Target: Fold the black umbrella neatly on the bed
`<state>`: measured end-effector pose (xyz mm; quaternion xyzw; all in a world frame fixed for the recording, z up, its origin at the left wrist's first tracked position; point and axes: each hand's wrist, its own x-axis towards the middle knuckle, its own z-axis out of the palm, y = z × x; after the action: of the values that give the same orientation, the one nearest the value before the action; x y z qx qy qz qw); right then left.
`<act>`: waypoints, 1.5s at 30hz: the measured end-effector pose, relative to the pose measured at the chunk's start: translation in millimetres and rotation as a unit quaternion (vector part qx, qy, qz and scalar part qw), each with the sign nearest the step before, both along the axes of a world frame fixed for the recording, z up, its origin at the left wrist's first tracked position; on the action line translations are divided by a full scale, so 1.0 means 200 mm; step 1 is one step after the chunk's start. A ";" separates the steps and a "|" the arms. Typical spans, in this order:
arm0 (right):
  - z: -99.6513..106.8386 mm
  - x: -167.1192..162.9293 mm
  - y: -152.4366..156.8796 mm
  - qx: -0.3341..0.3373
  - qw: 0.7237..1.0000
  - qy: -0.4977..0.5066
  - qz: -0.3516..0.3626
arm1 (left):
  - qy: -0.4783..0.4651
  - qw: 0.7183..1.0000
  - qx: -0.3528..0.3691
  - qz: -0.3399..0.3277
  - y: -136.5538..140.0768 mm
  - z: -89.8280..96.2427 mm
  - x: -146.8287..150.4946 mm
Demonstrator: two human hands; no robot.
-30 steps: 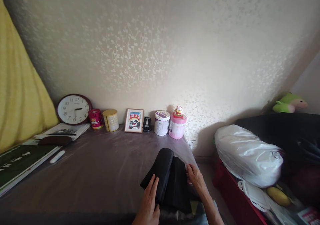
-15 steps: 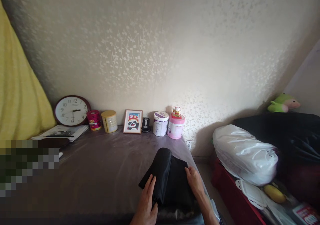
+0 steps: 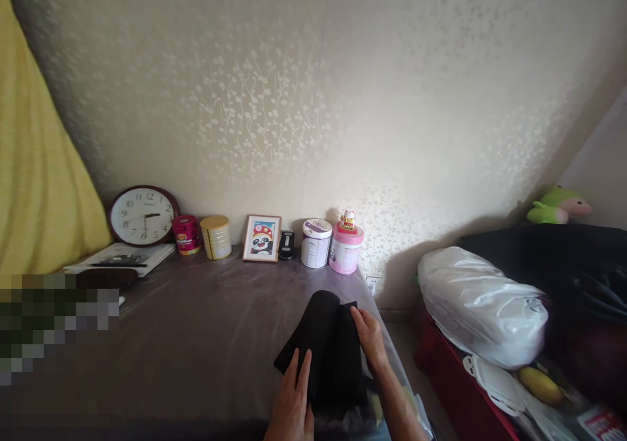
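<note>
A folded black cloth (image 3: 327,349) lies near the front right corner of a table covered in purple-grey fabric (image 3: 206,323). My left hand (image 3: 294,398) rests flat on the cloth's near left part, fingers stretched forward. My right hand (image 3: 369,340) lies on the cloth's right edge, fingers pressing along the fold. Neither hand grips anything else.
Along the wall stand a round clock (image 3: 143,215), a red tin (image 3: 187,234), a yellow tin (image 3: 216,236), a panda picture frame (image 3: 262,238), a white tub (image 3: 316,242) and a pink tub (image 3: 346,248). Books (image 3: 122,258) lie left. A white plastic bag (image 3: 482,307) sits on a red box at right.
My right hand has slid forward along the cloth's right edge. The left hand has stayed on the near left part. The cloth looks flatter and more tightly folded.
</note>
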<state>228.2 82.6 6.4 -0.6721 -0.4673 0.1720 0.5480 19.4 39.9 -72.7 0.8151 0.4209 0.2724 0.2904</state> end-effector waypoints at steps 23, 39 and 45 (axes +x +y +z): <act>0.02 -0.35 0.25 -0.148 0.976 -0.114 0.114 | 0.055 0.998 -0.002 0.021 0.09 -0.19 -0.03; 0.03 -0.38 0.00 -0.035 0.919 -0.240 0.312 | 0.106 0.990 0.089 0.024 0.07 -0.06 0.04; -0.04 -0.28 -0.01 0.037 0.901 -0.280 0.330 | 0.100 0.987 0.111 0.052 0.06 -0.16 0.05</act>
<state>172.8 81.5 -2.5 -0.4795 -0.8024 0.1298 0.3307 28.4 52.3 -104.6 0.8421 0.4572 0.2495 0.1403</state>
